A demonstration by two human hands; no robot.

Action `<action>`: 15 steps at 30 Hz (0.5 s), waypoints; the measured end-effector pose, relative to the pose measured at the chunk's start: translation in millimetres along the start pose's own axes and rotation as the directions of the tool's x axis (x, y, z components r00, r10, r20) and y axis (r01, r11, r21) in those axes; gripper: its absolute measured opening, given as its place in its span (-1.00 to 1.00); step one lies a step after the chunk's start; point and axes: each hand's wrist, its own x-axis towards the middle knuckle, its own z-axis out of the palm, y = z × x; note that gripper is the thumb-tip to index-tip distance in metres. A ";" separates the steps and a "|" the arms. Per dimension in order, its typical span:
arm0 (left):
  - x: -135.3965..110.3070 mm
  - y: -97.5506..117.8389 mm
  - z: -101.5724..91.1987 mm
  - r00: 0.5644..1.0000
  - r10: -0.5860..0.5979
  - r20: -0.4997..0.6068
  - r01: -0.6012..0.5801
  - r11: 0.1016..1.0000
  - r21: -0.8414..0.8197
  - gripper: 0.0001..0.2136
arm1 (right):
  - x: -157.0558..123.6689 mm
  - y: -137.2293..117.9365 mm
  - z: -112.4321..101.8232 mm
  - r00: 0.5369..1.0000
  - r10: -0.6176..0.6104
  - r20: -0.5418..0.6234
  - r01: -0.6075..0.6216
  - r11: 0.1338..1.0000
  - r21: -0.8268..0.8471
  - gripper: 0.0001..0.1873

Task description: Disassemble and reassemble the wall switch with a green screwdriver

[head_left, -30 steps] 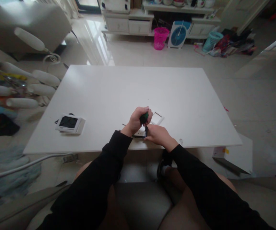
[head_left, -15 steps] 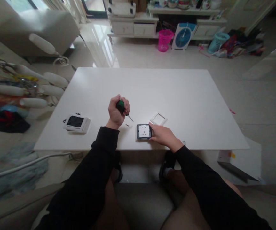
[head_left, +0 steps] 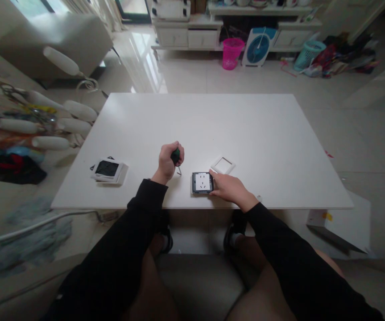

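Observation:
My left hand is closed in a fist round a green-handled screwdriver, whose tip points down at the white table just left of a wall socket. The socket, white-faced in a dark frame, lies flat near the table's front edge. My right hand rests against its right side with the fingers on its edge. A white square cover frame lies just behind the socket.
A second socket part on its white packaging lies at the front left of the table. A rack with white handles and tools stands to the left. A white box sits on the floor at the right.
My left hand lifted the screwdriver off the socket, swung it left, then came down so the tip is near the table beside the socket. My right hand stayed at the socket.

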 end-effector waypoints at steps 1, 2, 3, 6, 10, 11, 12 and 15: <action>0.1 -1.7 0.6 1.000 -0.001 0.009 0.001 1.000 0.009 -0.50 | 0.1 0.0 0.2 1.000 0.000 0.000 0.000 1.000 0.001 -0.07; 0.2 -3.6 1.1 1.000 -0.002 0.018 0.001 1.000 0.021 -0.50 | 0.2 0.0 0.3 1.000 -0.001 -0.001 0.001 1.000 0.002 -0.07; 0.4 -5.7 1.3 1.000 -0.002 0.028 0.001 0.999 0.032 -0.51 | 0.2 -0.1 0.3 1.000 -0.001 -0.003 0.001 1.000 0.001 -0.06; 1.0 -11.2 1.8 0.999 0.007 0.044 -0.009 0.999 0.052 -0.51 | -0.2 -0.6 -0.6 1.000 -0.004 -0.006 0.004 1.000 0.000 -0.05; 1.7 -14.2 4.2 0.999 0.003 0.041 -0.006 0.998 0.070 -0.51 | -0.7 -1.2 -1.9 1.000 -0.006 -0.004 0.006 1.000 0.010 -0.07; 1.7 -14.2 5.2 0.999 -0.002 0.042 -0.002 0.997 0.081 -0.51 | -0.6 -1.1 -1.9 1.000 -0.005 -0.005 0.005 1.000 0.012 -0.08; 1.6 -14.0 6.2 0.999 -0.005 0.044 0.001 0.995 0.098 -0.50 | -0.3 -1.0 -1.7 1.000 -0.006 -0.005 0.006 1.000 0.012 -0.08; 1.2 -11.8 7.4 0.999 0.000 0.054 -0.008 0.989 0.147 -0.49 | 0.6 -0.3 -0.5 1.000 -0.008 -0.005 0.008 1.000 0.003 -0.08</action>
